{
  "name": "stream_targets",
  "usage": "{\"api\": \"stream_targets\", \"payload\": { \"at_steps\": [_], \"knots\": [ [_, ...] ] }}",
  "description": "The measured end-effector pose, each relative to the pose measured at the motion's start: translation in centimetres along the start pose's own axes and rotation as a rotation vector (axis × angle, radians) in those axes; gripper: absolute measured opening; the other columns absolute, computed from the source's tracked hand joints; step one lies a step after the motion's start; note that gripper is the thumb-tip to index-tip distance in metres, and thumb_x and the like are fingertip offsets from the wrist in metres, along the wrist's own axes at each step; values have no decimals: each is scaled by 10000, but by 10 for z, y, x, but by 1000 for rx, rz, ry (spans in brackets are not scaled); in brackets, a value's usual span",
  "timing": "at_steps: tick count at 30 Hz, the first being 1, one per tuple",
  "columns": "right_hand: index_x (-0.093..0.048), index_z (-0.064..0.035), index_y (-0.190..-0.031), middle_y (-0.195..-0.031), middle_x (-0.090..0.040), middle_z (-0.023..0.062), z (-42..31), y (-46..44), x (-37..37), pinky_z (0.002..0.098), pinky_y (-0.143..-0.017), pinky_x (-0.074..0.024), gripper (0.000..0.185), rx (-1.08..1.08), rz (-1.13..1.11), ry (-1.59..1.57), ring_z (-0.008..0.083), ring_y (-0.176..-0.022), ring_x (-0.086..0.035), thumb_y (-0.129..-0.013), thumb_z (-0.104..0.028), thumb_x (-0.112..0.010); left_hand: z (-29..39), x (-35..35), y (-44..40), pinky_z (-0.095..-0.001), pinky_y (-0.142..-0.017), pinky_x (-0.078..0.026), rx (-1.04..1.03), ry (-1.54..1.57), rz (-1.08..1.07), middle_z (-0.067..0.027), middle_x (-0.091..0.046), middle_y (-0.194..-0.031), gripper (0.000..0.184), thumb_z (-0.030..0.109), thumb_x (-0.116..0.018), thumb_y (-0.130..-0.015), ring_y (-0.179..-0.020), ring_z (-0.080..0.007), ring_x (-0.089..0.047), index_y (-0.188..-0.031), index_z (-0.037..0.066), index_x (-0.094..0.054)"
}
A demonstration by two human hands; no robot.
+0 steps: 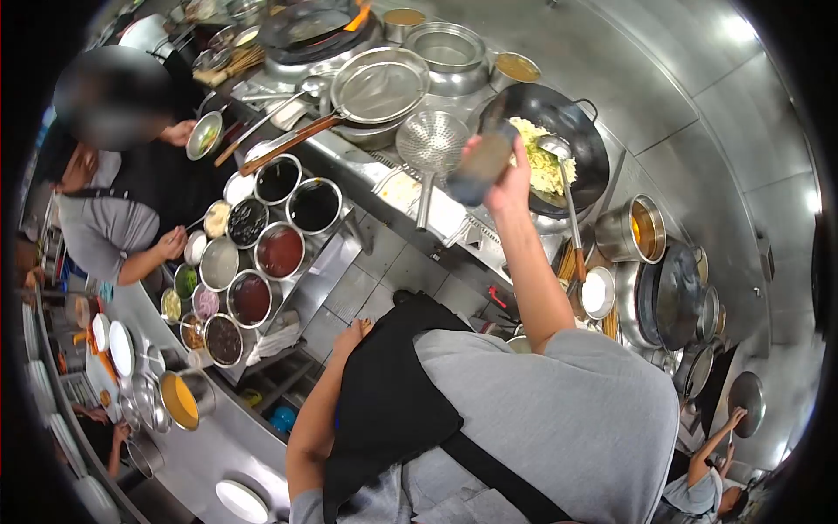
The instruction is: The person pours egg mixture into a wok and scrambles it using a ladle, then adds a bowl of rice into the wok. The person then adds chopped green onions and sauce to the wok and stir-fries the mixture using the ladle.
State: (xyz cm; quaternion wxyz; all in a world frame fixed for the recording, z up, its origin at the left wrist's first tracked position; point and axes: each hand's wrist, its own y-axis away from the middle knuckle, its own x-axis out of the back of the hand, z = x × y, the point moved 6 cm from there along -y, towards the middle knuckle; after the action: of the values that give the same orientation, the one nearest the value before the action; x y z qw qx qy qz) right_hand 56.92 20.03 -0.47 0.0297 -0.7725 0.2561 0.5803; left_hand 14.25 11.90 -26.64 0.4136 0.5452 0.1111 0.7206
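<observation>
So closest to us it's our own black apron (384, 402) and grey shirt, with our left hand (353, 334) hanging low just beside the apron; its fingers are too small and turned away, so we honestly can't tell if it's clenched or loose. Past that there's grey floor tile (401, 271), and off to the left a tight cluster of round sauce pots (280, 276), reds and near-blacks mostly. Then comes the steel range counter (356, 150), pretty crowded, with a perforated skimmer (432, 140) lying near its front edge. Above that our right hand (508, 182) is wrapped around a dark object (482, 166), too blurred to name; it sits inside the grip, jutting out on the left side of the fingers, between skimmer and wok in our view. The black wok (589, 131) is just beyond, holding yellow rice-like food (534, 170), with a ladle (572, 210) resting in it, handle toward us. Farther out, a co-worker (131, 229) on the left holds a small pan (205, 135), a flame (358, 16) shows by another wok, and shiny steel wall (698, 87) curves along the right.
</observation>
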Motion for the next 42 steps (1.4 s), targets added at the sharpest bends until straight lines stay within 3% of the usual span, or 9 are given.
{"api": "stream_targets", "payload": {
  "at_steps": [2, 6, 10, 16, 20, 26, 28, 33, 42],
  "knots": [
    [-533, -14, -1241, -1175, -639, 161, -36, -2, 38, 505, -1031, -466, 594, 128, 321, -124, 349, -1113, -610, -1022, -525, -325, 18, 3, -19, -552, -748, -510, -2, -16, -18, -288, -678, -945, 477, 448, -557, -907, -918, -445, -678, -1158, 58, -442],
    [-550, -48, -1226, -1183, -640, 147, -87, -102, 124, 506, -985, -507, 405, -274, 112, -453, 332, -1118, -621, -1010, -370, -433, 40, -1, -45, -549, -760, -510, -52, -17, -27, -293, -676, -961, 491, 465, -559, -903, -921, -458, -673, -1153, 60, -443],
    [-559, -51, -1204, -1190, -641, 162, -144, -120, 112, 548, -970, -505, 400, 268, 252, 48, 357, -1086, -630, -984, -381, -504, 48, -5, -56, -555, -762, -508, -26, -23, 15, -279, -680, -954, 493, 480, -549, -908, -922, -466, -670, -1143, 59, -445],
    [-503, -34, -1251, -1279, -549, 176, -95, -98, 90, 582, -950, -497, 490, 112, 236, 448, 358, -1109, -591, -864, -207, -747, 14, -42, -55, -565, -799, -510, 106, 131, 61, -256, -677, -1023, 481, 439, -556, -914, -975, -427, -670, -1189, 59, -452],
    [-530, -22, -1218, -1141, -626, 126, 24, -35, -4, 427, -843, -572, 406, 236, 7, 832, 240, -995, -648, -859, -20, -719, 5, -18, -2, -528, -841, -523, 289, 350, 254, -247, -678, -1053, 644, 429, -694, -788, -1009, -420, -666, -1234, 31, -453],
    [-524, -18, -1278, -1186, -614, 87, 290, 45, -51, 330, -913, -511, 501, -277, -558, 848, 191, -1069, -613, -820, 74, -704, -71, -21, 92, -453, -843, -529, 710, 944, 575, -266, -659, -1051, 612, 261, -748, -670, -984, -394, -667, -1148, -28, -495],
    [-495, -36, -1291, -1202, -588, 71, 380, 93, -63, 321, -927, -502, 541, -438, -683, 816, 181, -1084, -596, -809, 87, -711, -95, -45, 120, -420, -770, -557, 809, 1577, 680, -190, -649, -974, 524, 164, -703, -685, -878, -304, -672, -1143, -22, -526],
    [-531, -22, -1194, -1140, -632, 70, 571, 192, -70, 294, -928, -486, 535, -666, -925, 865, 154, -1039, -614, -741, 47, -808, -137, -45, 190, -450, -708, -585, 248, 2437, 776, -171, -604, -950, 450, 23, -580, -759, -810, -303, -674, -1190, 11, -452],
    [-549, -70, -1231, -1112, -661, 150, 733, 259, -27, 436, -918, -470, 645, 67, -1291, 1591, 348, -1026, -630, -678, -198, -856, -236, 0, 331, -397, -735, -580, 260, 2205, 1032, -155, -646, -1017, 536, 104, -700, -862, -822, -240, -669, -1280, 87, -364]
  ]
}}
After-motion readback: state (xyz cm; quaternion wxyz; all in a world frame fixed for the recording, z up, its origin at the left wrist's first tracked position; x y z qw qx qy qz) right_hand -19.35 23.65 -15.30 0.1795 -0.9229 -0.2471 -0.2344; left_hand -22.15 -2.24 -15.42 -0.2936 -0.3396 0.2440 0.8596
